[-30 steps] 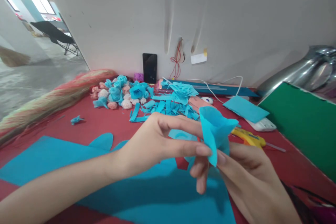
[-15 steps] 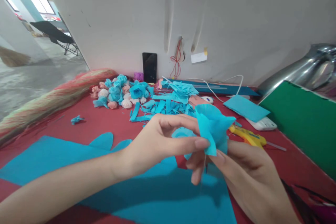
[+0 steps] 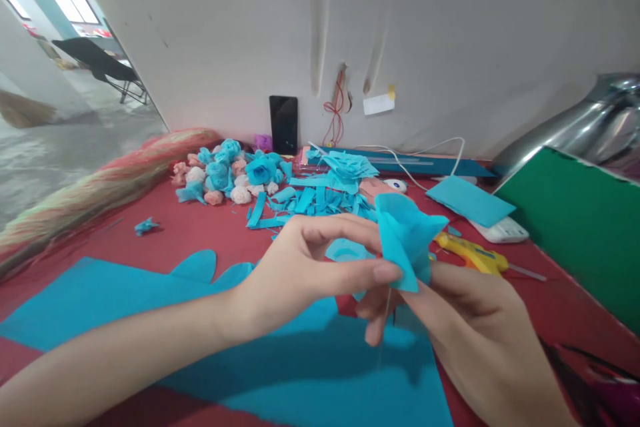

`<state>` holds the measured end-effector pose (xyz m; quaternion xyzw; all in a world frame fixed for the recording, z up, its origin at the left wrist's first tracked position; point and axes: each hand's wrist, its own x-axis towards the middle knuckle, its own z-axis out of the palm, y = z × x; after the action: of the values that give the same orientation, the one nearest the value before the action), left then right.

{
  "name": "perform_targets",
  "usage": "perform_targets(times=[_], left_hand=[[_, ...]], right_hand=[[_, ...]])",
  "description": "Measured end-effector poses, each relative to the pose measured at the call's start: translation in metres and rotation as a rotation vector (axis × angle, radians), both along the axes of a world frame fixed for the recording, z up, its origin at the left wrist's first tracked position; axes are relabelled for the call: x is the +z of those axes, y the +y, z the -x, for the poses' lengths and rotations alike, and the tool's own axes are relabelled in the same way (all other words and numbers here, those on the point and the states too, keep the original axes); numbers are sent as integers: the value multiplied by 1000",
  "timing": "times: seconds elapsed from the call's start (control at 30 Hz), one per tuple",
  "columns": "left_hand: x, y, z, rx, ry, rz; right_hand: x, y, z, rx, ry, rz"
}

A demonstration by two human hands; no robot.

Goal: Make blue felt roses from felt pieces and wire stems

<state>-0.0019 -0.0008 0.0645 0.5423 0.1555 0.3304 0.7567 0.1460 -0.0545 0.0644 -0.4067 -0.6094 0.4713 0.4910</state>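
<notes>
A blue crepe-paper flower (image 3: 407, 230) with a flared, cup-like top is held up between both hands above the table. My left hand (image 3: 320, 257) pinches a petal at its lower left side between thumb and fingers. From the right, my right hand (image 3: 463, 320) grips the flower's base, its fingertips partly hidden behind the paper. A thin pale strand (image 3: 387, 310) hangs below the base. Under the hands lies a large blue paper sheet (image 3: 300, 373), and rounded blue petal pieces (image 3: 196, 268) rest along its far edge.
Finished-looking paper flowers (image 3: 260, 170) in blue, pink and white pile at the back left beside blue scraps (image 3: 315, 200). A yellow glue gun (image 3: 473, 253) lies right of the hands. A phone (image 3: 284, 123) leans on the wall; a green board (image 3: 575, 233) stands right.
The flower has turned slightly, and its left petal sits closer against the cup. Both hands keep nearly the same places and grips.
</notes>
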Motion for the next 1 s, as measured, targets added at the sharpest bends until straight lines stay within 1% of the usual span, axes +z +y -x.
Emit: perform_targets(times=[0.1,0.23,0.33,0.4,0.53,0.67,0.73,0.83,1.0], left_hand=[[-1,0,0,-12,-7,18],[-3,0,0,-14,-10,-13],[-2,0,-1,-11,-26,-4],[-2,0,-1,-1,-33,14],[-3,1,0,0,-63,35],[-4,1,0,-7,-82,39],[-5,0,0,2,-63,22],[-7,-1,-1,10,-30,9],[-8,-2,-2,25,-33,-26]], right_hand=[[2,-1,0,-8,-20,-13],[2,-1,-1,-36,-36,-42],[1,0,1,-45,-54,-48],[1,-1,5,-85,-48,-39],[4,-6,13,-207,-14,42],[4,-8,14,-235,-44,56],[2,-6,12,-230,-67,36],[-2,-4,10,-232,-97,-51],[-5,-3,9,-324,-210,-177]])
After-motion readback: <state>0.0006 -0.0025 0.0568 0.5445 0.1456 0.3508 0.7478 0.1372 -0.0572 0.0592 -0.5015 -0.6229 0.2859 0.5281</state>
